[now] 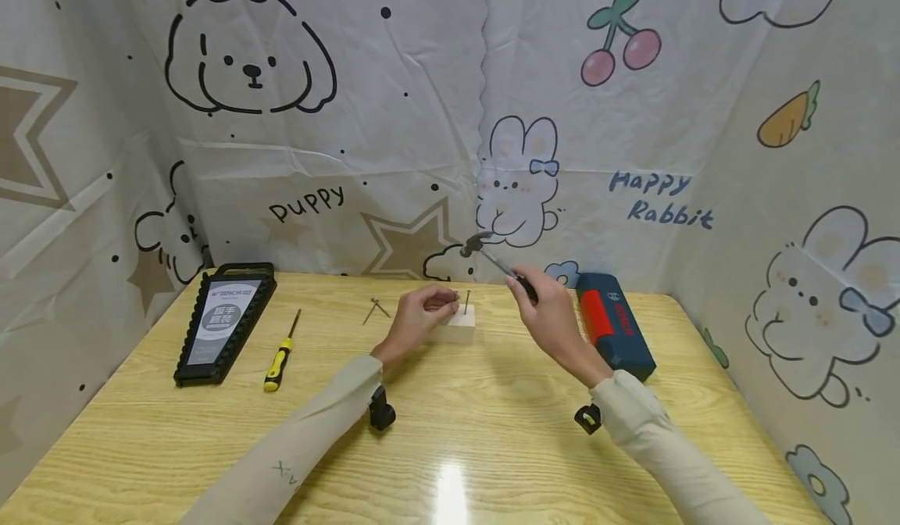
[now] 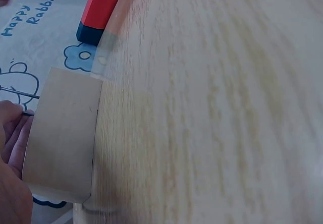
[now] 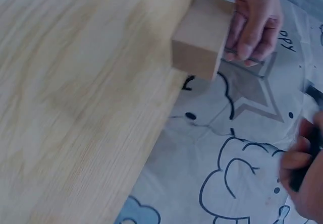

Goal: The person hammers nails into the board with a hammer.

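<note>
A pale wooden block [image 1: 458,331] lies on the table in front of me. From its top, near the right end, a nail [image 1: 467,301] stands upright. My left hand [image 1: 415,319] is at the block's left part, pinching a second nail [image 2: 28,113] between thumb and fingers against the top face. The left wrist view shows both nail shanks side by side. My right hand [image 1: 551,316] grips a claw hammer [image 1: 501,264] by its black handle. The hammer's metal head is raised above and beyond the block, apart from both nails.
Loose nails [image 1: 376,307] lie left of the block. Further left are a yellow-and-black screwdriver [image 1: 279,365] and a black tool holder [image 1: 225,326] with a printed label. A dark blue and red Bosch case [image 1: 615,326] sits at the right. Printed cloth [image 1: 422,142] walls the table's back and sides.
</note>
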### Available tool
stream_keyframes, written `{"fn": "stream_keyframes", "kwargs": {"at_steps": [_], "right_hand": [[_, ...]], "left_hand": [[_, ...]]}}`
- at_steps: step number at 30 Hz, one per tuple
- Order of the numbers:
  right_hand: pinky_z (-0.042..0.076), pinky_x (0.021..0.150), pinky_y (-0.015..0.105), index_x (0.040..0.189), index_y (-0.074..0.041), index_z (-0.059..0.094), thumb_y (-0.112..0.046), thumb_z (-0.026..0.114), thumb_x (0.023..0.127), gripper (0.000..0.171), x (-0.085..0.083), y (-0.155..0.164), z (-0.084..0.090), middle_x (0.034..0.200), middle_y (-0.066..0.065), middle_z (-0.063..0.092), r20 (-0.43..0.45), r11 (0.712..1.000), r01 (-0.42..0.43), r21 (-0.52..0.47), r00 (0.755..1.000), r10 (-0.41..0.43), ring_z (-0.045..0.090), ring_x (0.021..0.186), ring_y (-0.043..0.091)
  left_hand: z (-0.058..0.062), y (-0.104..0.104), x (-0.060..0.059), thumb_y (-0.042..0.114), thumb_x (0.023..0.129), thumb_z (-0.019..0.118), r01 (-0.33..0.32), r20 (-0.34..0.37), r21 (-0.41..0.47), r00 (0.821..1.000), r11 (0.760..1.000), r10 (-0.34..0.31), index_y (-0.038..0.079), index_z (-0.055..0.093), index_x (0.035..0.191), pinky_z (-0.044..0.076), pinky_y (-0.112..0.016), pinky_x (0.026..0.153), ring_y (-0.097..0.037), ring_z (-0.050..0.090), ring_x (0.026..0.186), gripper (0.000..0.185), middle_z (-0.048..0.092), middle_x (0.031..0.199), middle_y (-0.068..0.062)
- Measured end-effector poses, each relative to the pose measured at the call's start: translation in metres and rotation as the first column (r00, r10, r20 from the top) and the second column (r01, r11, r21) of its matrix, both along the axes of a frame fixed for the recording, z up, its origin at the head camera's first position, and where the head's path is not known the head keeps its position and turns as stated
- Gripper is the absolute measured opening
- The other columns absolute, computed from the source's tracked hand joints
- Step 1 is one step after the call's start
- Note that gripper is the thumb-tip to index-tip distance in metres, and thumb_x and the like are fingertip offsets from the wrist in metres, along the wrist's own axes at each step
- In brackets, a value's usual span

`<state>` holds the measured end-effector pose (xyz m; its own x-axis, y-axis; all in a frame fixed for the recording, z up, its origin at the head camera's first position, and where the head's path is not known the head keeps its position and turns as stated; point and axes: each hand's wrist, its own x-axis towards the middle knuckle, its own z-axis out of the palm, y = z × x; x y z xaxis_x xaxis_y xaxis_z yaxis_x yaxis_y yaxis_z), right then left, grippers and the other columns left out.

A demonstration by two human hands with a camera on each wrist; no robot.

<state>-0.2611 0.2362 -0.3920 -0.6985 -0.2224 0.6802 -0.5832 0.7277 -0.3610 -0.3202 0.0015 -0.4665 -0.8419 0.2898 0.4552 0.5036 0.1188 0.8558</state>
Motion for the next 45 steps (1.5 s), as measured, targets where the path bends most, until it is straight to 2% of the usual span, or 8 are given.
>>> {"fn": "stream_keyframes", "kwargs": {"at_steps": [3, 5, 9, 11, 17, 22, 27, 45], "right_hand": [[0.041, 0.056, 0.027, 0.108, -0.005, 0.076, -0.016, 0.069, 0.103, 0.014, 0.001, 0.001, -0.008, 0.077, 0.0, 0.064, 0.117, 0.99, 0.022, 0.141, 0.992, -0.039, 0.048, 0.062, 0.011], [0.046, 0.057, 0.03, 0.108, -0.008, 0.077, -0.019, 0.07, 0.102, 0.015, 0.001, 0.003, -0.012, 0.082, 0.001, 0.07, 0.133, 0.979, 0.04, 0.198, 0.989, -0.067, 0.055, 0.065, 0.013], [0.053, 0.06, 0.035, 0.113, -0.009, 0.078, -0.023, 0.07, 0.102, 0.019, 0.002, 0.005, -0.015, 0.095, 0.005, 0.076, 0.067, 0.982, 0.071, 0.177, 0.994, -0.084, 0.064, 0.073, 0.018], [0.052, 0.06, 0.035, 0.114, -0.009, 0.077, -0.023, 0.07, 0.102, 0.02, 0.001, 0.005, -0.015, 0.095, 0.005, 0.075, 0.053, 0.985, 0.063, 0.162, 0.996, -0.073, 0.063, 0.073, 0.017], [0.046, 0.059, 0.03, 0.112, -0.01, 0.077, -0.023, 0.071, 0.102, 0.017, 0.001, 0.005, -0.017, 0.09, 0.002, 0.072, 0.101, 0.979, 0.047, 0.197, 0.993, -0.068, 0.056, 0.07, 0.014], [0.044, 0.059, 0.03, 0.113, -0.01, 0.077, -0.024, 0.07, 0.103, 0.018, 0.001, 0.005, -0.019, 0.09, 0.001, 0.072, 0.131, 0.979, 0.046, 0.199, 0.989, -0.074, 0.054, 0.069, 0.013], [0.046, 0.06, 0.031, 0.114, -0.01, 0.077, -0.022, 0.071, 0.102, 0.018, 0.0, 0.006, -0.019, 0.093, 0.002, 0.074, 0.113, 0.98, 0.034, 0.194, 0.992, -0.057, 0.056, 0.071, 0.013], [0.046, 0.06, 0.029, 0.112, -0.009, 0.077, -0.019, 0.072, 0.101, 0.016, -0.003, 0.008, -0.015, 0.093, 0.002, 0.074, 0.081, 0.981, -0.005, 0.195, 0.997, -0.011, 0.057, 0.07, 0.013]], "left_hand": [[0.0, 0.001, -0.001, 0.001, 0.094, 0.076, -0.008, -0.005, -0.004, 1.0, 1.0, 0.008, -0.005, 0.075, 0.106, 0.063, -0.025, 0.083, -0.034, 0.077, 0.095, 0.012, 0.078, 0.106, -0.02], [0.0, 0.002, -0.001, 0.001, 0.094, 0.077, -0.01, -0.003, -0.004, 1.0, 1.0, 0.01, -0.006, 0.074, 0.105, 0.064, -0.029, 0.084, -0.035, 0.077, 0.095, 0.013, 0.078, 0.105, -0.02], [0.0, 0.003, 0.0, 0.002, 0.094, 0.077, -0.004, 0.002, 0.003, 1.0, 1.0, 0.004, -0.009, 0.073, 0.107, 0.064, -0.035, 0.086, -0.037, 0.076, 0.096, 0.017, 0.077, 0.106, -0.022], [0.001, 0.003, 0.0, 0.001, 0.094, 0.077, -0.003, 0.004, 0.009, 1.0, 1.0, 0.003, -0.009, 0.073, 0.107, 0.064, -0.036, 0.086, -0.037, 0.076, 0.096, 0.017, 0.077, 0.107, -0.022], [0.001, 0.004, 0.0, 0.002, 0.093, 0.078, -0.014, 0.014, 0.006, 1.0, 1.0, 0.014, -0.006, 0.074, 0.105, 0.063, -0.028, 0.085, -0.035, 0.077, 0.096, 0.014, 0.078, 0.105, -0.02], [0.002, 0.005, 0.0, 0.002, 0.093, 0.077, -0.021, 0.011, -0.006, 1.0, 1.0, 0.021, -0.006, 0.074, 0.105, 0.063, -0.027, 0.085, -0.033, 0.077, 0.096, 0.014, 0.078, 0.105, -0.019], [0.001, 0.004, -0.001, 0.0, 0.093, 0.077, -0.025, -0.009, -0.01, 1.0, 1.0, 0.025, -0.007, 0.074, 0.105, 0.063, -0.027, 0.085, -0.031, 0.077, 0.095, 0.015, 0.078, 0.105, -0.019], [0.004, -0.001, 0.001, 0.002, 0.094, 0.077, -0.028, 0.015, -0.021, 0.999, 0.999, 0.029, -0.004, 0.076, 0.107, 0.063, -0.029, 0.087, -0.031, 0.077, 0.097, 0.015, 0.078, 0.107, -0.019]]}}
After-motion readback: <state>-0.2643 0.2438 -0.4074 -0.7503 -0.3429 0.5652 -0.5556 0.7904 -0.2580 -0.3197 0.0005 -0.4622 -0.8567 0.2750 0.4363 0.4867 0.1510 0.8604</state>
